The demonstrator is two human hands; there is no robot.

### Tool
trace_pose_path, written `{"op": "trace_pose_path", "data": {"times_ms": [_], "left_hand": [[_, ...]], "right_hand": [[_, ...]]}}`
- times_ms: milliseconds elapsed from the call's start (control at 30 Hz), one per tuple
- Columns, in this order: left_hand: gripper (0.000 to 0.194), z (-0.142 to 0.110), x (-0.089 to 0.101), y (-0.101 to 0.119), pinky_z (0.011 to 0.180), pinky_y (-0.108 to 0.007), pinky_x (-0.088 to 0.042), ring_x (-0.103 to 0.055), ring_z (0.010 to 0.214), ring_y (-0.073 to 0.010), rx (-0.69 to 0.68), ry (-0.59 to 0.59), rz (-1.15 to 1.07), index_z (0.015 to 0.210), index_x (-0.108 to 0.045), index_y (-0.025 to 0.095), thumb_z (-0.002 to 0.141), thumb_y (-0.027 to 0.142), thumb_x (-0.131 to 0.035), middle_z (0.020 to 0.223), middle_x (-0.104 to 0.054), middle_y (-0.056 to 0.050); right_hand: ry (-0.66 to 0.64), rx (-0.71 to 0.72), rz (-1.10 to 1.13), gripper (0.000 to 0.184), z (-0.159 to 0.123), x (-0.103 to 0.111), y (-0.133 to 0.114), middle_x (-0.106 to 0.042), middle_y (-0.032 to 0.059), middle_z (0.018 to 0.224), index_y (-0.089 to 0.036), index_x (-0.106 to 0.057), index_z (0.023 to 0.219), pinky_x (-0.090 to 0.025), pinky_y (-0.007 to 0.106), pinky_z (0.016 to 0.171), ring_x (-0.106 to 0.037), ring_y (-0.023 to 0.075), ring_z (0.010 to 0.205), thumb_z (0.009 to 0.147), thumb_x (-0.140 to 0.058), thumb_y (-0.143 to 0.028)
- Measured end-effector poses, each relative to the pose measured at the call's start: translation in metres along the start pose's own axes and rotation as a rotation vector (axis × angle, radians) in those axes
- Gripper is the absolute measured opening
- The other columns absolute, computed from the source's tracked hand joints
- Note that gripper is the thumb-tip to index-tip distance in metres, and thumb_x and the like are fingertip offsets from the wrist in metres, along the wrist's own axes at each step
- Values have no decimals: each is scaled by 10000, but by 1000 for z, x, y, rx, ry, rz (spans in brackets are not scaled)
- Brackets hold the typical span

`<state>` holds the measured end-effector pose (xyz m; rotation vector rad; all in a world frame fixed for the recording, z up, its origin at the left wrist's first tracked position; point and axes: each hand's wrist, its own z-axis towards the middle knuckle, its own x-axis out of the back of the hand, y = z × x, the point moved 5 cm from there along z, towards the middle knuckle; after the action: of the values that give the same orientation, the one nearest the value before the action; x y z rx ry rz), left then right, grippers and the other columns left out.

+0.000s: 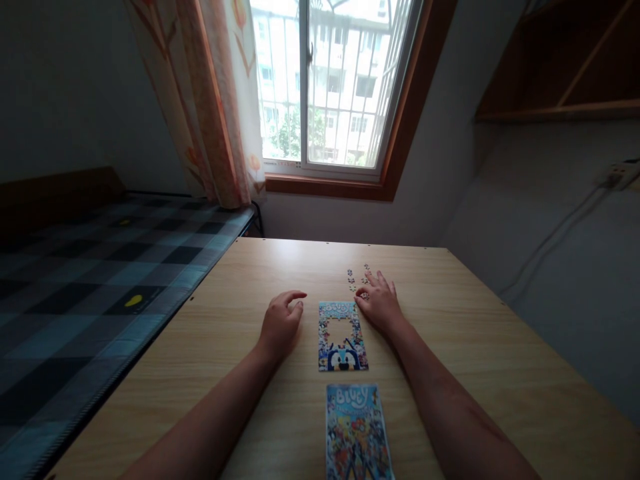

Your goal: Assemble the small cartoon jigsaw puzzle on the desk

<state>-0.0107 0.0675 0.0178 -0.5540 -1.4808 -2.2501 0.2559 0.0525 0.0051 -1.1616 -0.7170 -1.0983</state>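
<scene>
A jigsaw puzzle (343,357) lies flat on the table, its edges joined around a gap in the upper middle where the wood shows through. My right hand (381,303) rests just beyond its top right corner, thumb and index finger pinched on what looks like a puzzle piece, the other fingers stretched forward. Several loose puzzle pieces (351,281) lie around those fingertips, some partly hidden by them. To the left of the puzzle, my left hand (283,323) sits on the table holding nothing, thumb and index finger apart.
A colourful "Bluey" picture sheet (356,430) lies on the wooden table (230,280) nearest me, below the puzzle. A bed with a checked cover (165,243) borders the table's left side. Beyond are a curtain (215,100) and a window; a wall shelf (555,110) hangs right.
</scene>
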Motion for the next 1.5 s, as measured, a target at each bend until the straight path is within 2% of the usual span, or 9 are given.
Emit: {"op": "trace_pose_path", "data": {"times_ms": [300, 400, 500, 600, 667, 833, 967, 1233, 1500], "left_hand": [[316, 0, 0, 0, 1071, -436, -455, -635, 1129, -267, -7, -2, 14, 1017, -751, 197, 831, 297, -515, 1124, -733, -81], [310, 0, 0, 1, 1068, -433, -457, -635, 1122, -263, -16, -5, 25, 1019, -750, 197, 834, 282, -517, 1120, -732, -81], [286, -1, -2, 6, 1068, -436, -455, -627, 1124, -261, -69, -18, 54, 1010, -747, 196, 840, 248, -523, 1120, -731, -80], [244, -5, -3, 16, 1050, -443, -464, -622, 1109, -259, -163, -26, 96, 990, -744, 202, 855, 213, -542, 1101, -730, -76], [204, -8, -3, 23, 997, -441, -491, -628, 1060, -254, -239, -34, 122, 968, -740, 206, 872, 200, -561, 1042, -731, -70], [97, -21, -8, 45, 855, -383, -532, -632, 937, -223, -528, -148, 142, 949, -741, 217, 881, 219, -673, 953, -716, -53], [108, -32, -10, 58, 810, -350, -535, -630, 907, -205, -706, -219, 163, 978, -744, 219, 889, 261, -701, 961, -719, -51], [143, -42, -12, 75, 747, -288, -508, -632, 820, -159, -781, -255, 181, 878, -736, 220, 954, 263, -623, 861, -715, -25], [108, -42, -15, 72, 761, -298, -516, -641, 831, -166, -735, -262, 147, 856, -720, 201, 924, 200, -636, 876, -716, -32]], "right_hand": [[44, -8, 147, 81, 0, 2, 3, -532, 89, 1494, -219, -748, 836, -210, 632, 1173, -287, 345, 1492, 829, -678, -258], [177, 40, 248, 69, -1, 15, 1, -645, 111, 1354, -210, -747, 801, -312, 523, 1160, -454, 311, 1386, 805, -698, -259], [257, 84, 328, 97, -4, 29, -5, -753, 99, 1065, -209, -739, 798, -448, 425, 1033, -647, 262, 1091, 823, -678, -281], [127, 69, 422, 131, -8, 31, -18, -758, 48, 838, -221, -742, 826, -523, 337, 795, -683, 206, 785, 845, -646, -308], [20, 83, 487, 127, -13, 31, -31, -754, 38, 796, -220, -752, 830, -510, 301, 696, -673, 183, 702, 838, -654, -301], [-165, 78, 688, 140, -35, 22, -56, -770, 50, 812, -211, -783, 867, -509, 308, 687, -692, 197, 734, 813, -698, -307], [-191, -4, 917, 245, -55, 12, -56, -752, 51, 789, -183, -755, 976, -500, 308, 662, -674, 195, 718, 806, -714, -354], [-196, -51, 1165, 366, -72, 4, -56, -700, 11, 727, -171, -689, 1141, -472, 280, 635, -628, 160, 684, 816, -706, -337], [-123, 13, 1035, 269, -74, 6, -54, -685, 5, 734, -197, -723, 1112, -456, 268, 602, -584, 144, 641, 879, -659, -315]]}}
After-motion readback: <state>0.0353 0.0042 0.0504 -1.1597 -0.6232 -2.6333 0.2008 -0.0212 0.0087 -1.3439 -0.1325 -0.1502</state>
